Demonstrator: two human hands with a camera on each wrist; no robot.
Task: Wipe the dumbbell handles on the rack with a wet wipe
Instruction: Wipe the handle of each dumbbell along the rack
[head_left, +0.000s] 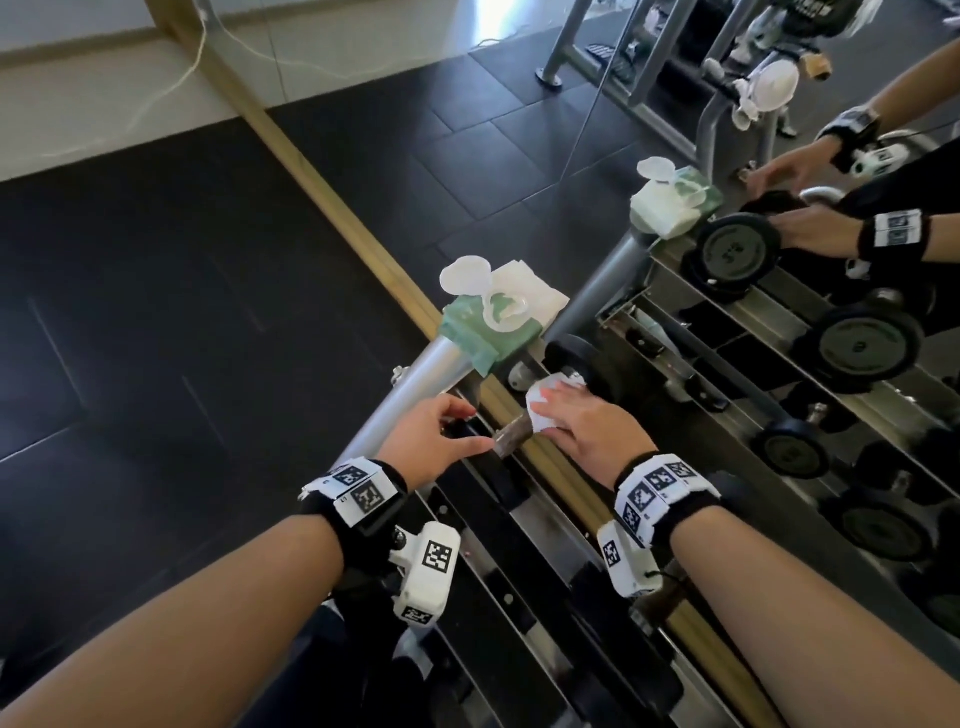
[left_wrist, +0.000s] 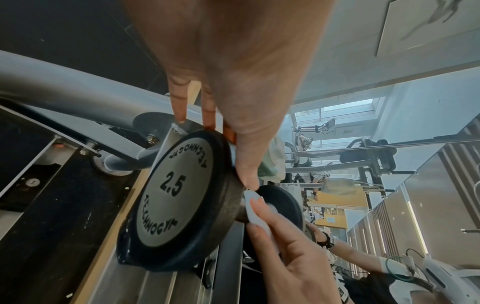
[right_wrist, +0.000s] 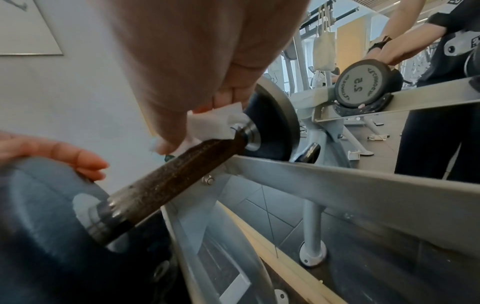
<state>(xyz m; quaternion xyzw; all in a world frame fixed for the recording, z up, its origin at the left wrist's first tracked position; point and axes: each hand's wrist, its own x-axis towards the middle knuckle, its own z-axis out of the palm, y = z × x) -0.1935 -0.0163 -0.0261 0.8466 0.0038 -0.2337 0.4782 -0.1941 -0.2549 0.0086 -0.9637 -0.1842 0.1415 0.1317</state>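
Observation:
A 2.5 dumbbell lies on the top rail of the grey rack (head_left: 519, 566). Its brown knurled handle (head_left: 511, 441) (right_wrist: 176, 181) runs between two black plates. My left hand (head_left: 452, 431) (left_wrist: 215, 144) grips the near plate (left_wrist: 176, 195) (right_wrist: 39, 226), with fingers and thumb over its rim. My right hand (head_left: 571, 421) (right_wrist: 207, 107) pinches a folded white wet wipe (head_left: 540, 410) (left_wrist: 255, 211) (right_wrist: 213, 123) against the handle's far end, close to the far plate (head_left: 571, 358) (right_wrist: 272, 123).
A green wet wipe pack (head_left: 488, 322) with its lid flipped open sits on top of the rack post. A wood-framed wall mirror (head_left: 322, 197) stands right behind the rack and repeats the rack, dumbbells and my arms. The floor is dark rubber tile (head_left: 156, 312).

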